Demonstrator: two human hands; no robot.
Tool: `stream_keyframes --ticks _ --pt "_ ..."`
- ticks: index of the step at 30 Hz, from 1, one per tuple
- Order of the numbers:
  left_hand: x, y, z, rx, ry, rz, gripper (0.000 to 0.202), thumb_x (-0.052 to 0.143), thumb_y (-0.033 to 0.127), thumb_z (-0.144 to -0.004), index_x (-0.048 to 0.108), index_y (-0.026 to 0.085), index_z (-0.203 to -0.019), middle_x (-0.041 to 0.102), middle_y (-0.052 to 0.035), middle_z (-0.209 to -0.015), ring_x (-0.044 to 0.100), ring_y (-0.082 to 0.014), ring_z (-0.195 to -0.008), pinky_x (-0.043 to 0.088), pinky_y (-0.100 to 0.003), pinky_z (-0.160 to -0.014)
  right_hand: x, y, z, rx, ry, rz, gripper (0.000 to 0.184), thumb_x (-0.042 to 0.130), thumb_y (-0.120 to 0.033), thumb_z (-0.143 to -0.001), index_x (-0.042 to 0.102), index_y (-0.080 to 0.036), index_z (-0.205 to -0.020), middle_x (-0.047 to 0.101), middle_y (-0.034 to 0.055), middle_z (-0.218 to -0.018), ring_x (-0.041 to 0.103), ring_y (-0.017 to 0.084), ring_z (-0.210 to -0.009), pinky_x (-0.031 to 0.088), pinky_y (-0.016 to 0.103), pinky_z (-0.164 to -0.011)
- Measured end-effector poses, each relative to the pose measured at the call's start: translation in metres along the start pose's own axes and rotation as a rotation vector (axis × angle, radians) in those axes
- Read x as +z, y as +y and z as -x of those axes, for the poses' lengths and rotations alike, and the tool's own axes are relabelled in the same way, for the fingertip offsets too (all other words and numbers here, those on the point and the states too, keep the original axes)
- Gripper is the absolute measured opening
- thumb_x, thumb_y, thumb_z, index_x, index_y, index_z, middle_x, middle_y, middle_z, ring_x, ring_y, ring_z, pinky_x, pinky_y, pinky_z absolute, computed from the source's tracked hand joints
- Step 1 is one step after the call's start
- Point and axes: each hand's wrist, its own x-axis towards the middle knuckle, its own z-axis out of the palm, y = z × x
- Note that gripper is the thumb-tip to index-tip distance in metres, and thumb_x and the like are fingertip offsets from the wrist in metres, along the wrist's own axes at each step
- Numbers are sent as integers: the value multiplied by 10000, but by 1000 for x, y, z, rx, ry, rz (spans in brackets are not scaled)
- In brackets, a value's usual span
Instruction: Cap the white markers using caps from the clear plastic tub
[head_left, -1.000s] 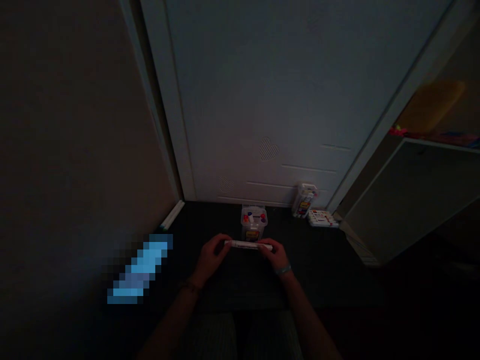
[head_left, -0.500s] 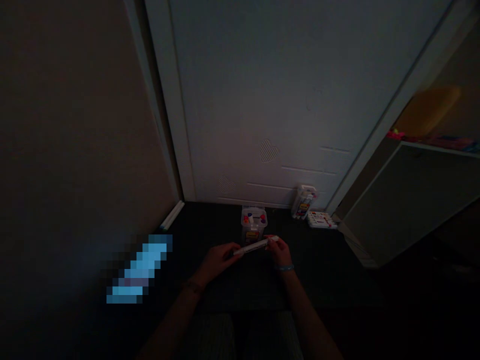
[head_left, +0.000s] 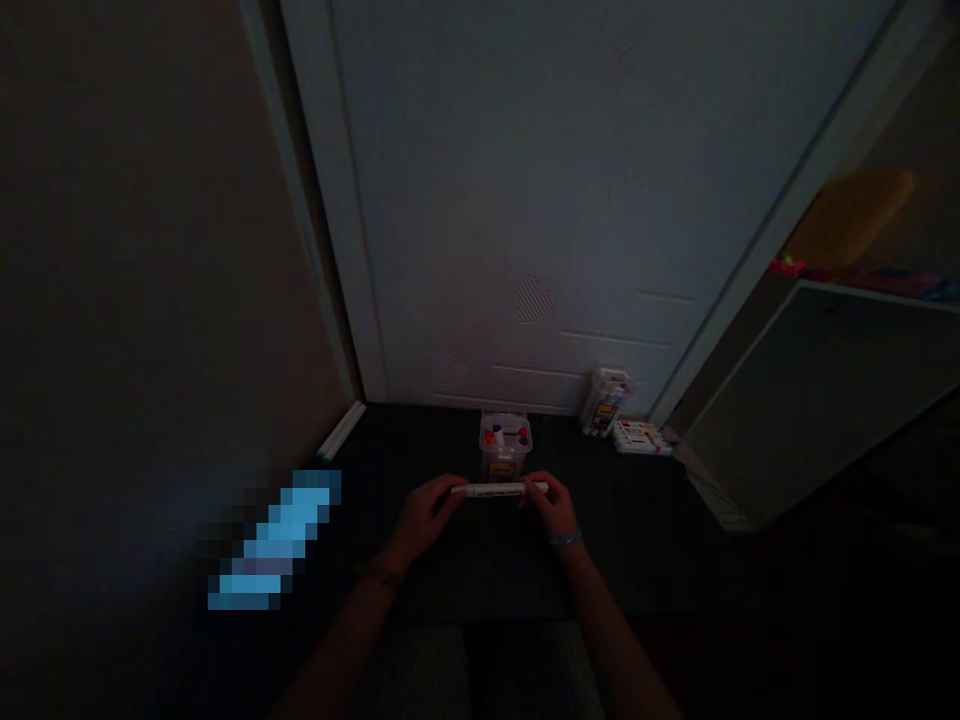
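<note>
In a dim room I hold a white marker [head_left: 496, 490] level between both hands, above the dark floor. My left hand [head_left: 421, 515] pinches its left end and my right hand [head_left: 547, 505] pinches its right end, fingers closed on it. Just beyond the marker stands a clear tub [head_left: 505, 445] with several coloured marker caps showing at its top.
A white door [head_left: 540, 200] rises straight ahead with a tan wall [head_left: 150, 300] to its left. A second clear marker tub [head_left: 604, 400] and a flat marker set [head_left: 641, 437] lie at the door's foot. A cabinet [head_left: 825, 390] stands right; a blurred blue patch [head_left: 274, 540] lies left.
Half a second ago the marker was tilted, right end raised toward the tub; it is now level again, as it was a second ago. Both hands stayed on it.
</note>
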Motion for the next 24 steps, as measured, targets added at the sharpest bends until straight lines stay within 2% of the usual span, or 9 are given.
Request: stream_keyframes --ticks 6,10,17,24 --pt "-1 -5 2 -10 94 21 248 388 335 -870 581 189 -923 637 -35 -899 591 -171 -845 459 -267 -762 2 -6 4 -24 -89 98 222 625 -399 -731 643 -190 -803 612 -9 -675 562 134 -621 418 230 -589" --pt "-2 -1 2 -32 96 21 260 354 336 -881 568 189 -896 627 -35 -869 585 -169 -826 453 -266 -748 2 -8 5 -36 -126 137 234 628 -411 -721 668 -201 -816 641 8 -785 580 160 -731 437 245 -651" --pt "-2 1 1 -51 91 20 264 369 350 -875 578 190 -904 634 -36 -884 587 -176 -844 455 -283 -772 6 -5 9 29 -234 170 299 624 -418 -724 677 -204 -926 664 18 -820 594 165 -727 451 261 -647" --pt "0 -1 0 -58 122 48 265 394 352 -865 595 198 -946 648 -33 -917 602 -172 -839 468 -268 -747 6 0 10 1 -264 253 304 642 -386 -712 680 -212 -959 676 30 -890 598 189 -795 456 294 -701"
